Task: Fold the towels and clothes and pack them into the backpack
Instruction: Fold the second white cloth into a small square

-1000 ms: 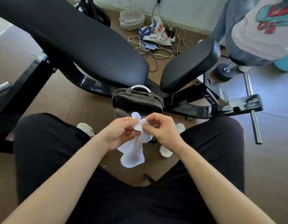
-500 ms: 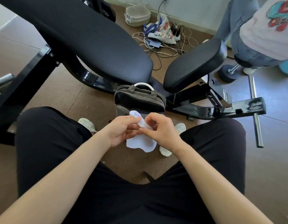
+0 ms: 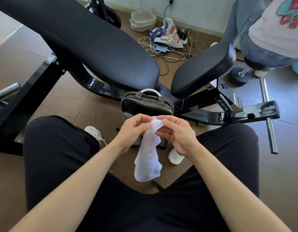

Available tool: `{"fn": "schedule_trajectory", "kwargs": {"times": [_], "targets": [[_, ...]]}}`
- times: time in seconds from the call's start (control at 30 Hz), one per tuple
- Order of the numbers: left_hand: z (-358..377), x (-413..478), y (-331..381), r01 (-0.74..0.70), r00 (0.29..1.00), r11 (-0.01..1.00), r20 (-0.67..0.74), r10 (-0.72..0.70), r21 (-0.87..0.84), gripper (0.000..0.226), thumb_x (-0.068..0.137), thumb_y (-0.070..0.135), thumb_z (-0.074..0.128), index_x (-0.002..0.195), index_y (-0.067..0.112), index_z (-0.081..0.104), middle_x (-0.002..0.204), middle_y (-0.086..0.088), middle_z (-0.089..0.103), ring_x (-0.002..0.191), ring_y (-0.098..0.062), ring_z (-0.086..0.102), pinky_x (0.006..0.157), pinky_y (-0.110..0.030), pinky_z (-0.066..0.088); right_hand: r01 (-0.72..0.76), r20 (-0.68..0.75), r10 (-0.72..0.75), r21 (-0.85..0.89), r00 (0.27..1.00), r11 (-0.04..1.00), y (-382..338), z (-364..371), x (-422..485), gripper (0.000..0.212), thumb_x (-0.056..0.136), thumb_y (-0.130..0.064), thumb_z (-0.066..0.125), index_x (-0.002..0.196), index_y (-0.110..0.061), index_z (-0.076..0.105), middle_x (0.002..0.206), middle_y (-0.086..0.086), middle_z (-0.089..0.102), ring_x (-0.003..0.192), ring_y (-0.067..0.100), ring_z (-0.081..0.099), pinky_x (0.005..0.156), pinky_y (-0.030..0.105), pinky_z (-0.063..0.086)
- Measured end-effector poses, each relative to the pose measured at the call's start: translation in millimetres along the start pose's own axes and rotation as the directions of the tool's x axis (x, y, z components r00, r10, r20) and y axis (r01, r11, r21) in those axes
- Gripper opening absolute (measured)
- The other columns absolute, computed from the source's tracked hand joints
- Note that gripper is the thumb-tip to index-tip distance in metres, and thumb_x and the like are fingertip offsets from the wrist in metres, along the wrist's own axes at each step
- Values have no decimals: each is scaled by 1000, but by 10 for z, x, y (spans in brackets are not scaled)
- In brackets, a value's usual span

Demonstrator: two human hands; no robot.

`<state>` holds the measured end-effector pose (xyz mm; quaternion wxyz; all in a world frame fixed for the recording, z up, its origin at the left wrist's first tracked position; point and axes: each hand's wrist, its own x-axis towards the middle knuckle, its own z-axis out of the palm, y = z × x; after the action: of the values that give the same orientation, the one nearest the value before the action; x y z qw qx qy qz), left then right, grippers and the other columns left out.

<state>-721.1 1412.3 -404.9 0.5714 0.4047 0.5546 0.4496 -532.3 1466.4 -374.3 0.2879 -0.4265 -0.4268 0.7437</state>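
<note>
A white sock (image 3: 149,158) hangs down between my knees, held at its top end by both hands. My left hand (image 3: 131,131) pinches the sock's cuff from the left, and my right hand (image 3: 175,134) pinches it from the right, fingers curled round the fabric. Just beyond my hands a grey and black backpack (image 3: 147,104) stands upright on the floor with its top open and a white handle showing. The backpack's lower part is hidden behind my hands and the sock.
A black weight bench (image 3: 98,47) with a separate seat pad (image 3: 203,67) spans the floor behind the backpack. Cables, a phone and a printed bag (image 3: 168,36) lie by the wall beside a woven basket (image 3: 142,20). Another person (image 3: 268,30) stands at the upper right.
The sock, bunched up between my hands half a second ago, now hangs down at full length. My hands have stayed above the backpack.
</note>
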Motion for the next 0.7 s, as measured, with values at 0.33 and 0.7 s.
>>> {"fn": "schedule_trajectory", "kwargs": {"times": [0.33, 0.7], "targets": [[78, 27, -171, -329, 897, 758, -63, 437, 563, 49, 78, 31, 82, 123, 24, 66, 108, 12, 70, 101, -7, 67, 86, -25, 55, 274, -52, -333, -454, 942, 848, 21, 12, -48, 20, 94, 0, 66, 107, -10, 75, 94, 2, 80, 88, 18, 77, 83, 38, 63], [218, 47, -218, -319, 817, 690, -181, 547, 649, 25, 84, 9, 72, 105, 21, 67, 93, 11, 71, 82, -7, 68, 70, -33, 58, 267, -121, -452, -664, 884, 699, 0, -34, 42, 14, 92, -5, 68, 97, -17, 72, 93, -3, 62, 67, 7, 56, 63, 19, 47]]}}
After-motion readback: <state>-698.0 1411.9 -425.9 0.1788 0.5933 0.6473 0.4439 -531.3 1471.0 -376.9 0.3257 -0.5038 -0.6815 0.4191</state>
